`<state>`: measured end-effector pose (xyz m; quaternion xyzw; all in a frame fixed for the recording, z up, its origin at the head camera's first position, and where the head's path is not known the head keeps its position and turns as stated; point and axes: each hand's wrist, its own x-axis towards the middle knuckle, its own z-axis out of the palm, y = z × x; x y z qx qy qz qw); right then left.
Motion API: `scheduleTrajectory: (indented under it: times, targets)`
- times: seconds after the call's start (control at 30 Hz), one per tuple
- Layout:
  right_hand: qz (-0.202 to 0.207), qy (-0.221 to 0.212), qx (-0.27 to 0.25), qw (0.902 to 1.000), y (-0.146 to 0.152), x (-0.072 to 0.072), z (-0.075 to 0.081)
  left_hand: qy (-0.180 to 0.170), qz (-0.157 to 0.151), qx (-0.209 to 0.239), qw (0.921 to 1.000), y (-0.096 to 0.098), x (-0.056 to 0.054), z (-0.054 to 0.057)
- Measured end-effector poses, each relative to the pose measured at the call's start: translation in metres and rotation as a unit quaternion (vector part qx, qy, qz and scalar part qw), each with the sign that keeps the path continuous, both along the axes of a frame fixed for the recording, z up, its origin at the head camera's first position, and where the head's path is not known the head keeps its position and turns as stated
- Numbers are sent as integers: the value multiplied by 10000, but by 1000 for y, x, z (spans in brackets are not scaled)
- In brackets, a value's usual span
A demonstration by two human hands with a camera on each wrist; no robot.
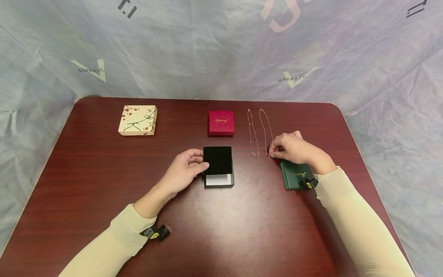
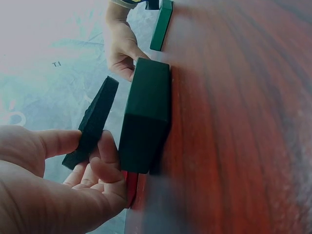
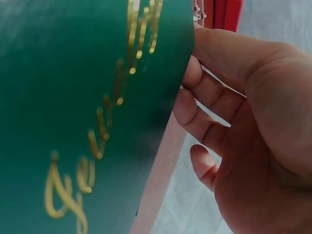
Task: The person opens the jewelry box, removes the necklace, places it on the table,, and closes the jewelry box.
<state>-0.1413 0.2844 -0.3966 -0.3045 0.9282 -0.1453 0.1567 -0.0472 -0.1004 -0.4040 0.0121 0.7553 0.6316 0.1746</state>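
A black foam jewelry-box insert (image 1: 217, 160) is pinched between the thumb and fingers of my left hand (image 1: 185, 169). It is held tilted over the dark green box base (image 1: 219, 185), whose white inside shows below the insert. In the left wrist view the insert (image 2: 92, 122) stands apart from the box base (image 2: 146, 114). My right hand (image 1: 294, 148) pinches the near end of the right-hand necklace (image 1: 265, 130), a thin chain laid out lengthwise. A second necklace (image 1: 252, 132) lies just left of it. Beneath my right wrist is the green lid (image 1: 294, 179) with gold lettering.
A red box (image 1: 221, 123) with gold lettering sits behind the box base. At the back left is a cream box (image 1: 138, 120) with a floral print. Both rest on the dark red wooden table (image 1: 104, 184). A grey printed cloth (image 1: 194, 50) hangs behind the table.
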Motion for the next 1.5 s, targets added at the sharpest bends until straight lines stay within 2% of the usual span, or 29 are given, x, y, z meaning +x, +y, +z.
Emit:
scheduleTrajectory:
  times: [0.37, 0.8, 1.17, 1.5]
  targets:
    - [-46, 57, -19, 10000, -2, 0, 1, 12, -8, -11, 10000, -2, 1, 2]
    - [-87, 459, -57, 9989, -7, 14, 29, -10, -21, -8, 10000, -2, 1, 3]
    - [62, 979, -672, 9929, -49, 36, 44, 56, -48, -13, 10000, -1, 0, 2]
    - [379, 1326, -1032, 9851, -83, 51, 41, 36, -56, -25, 10000, -1, -2, 5]
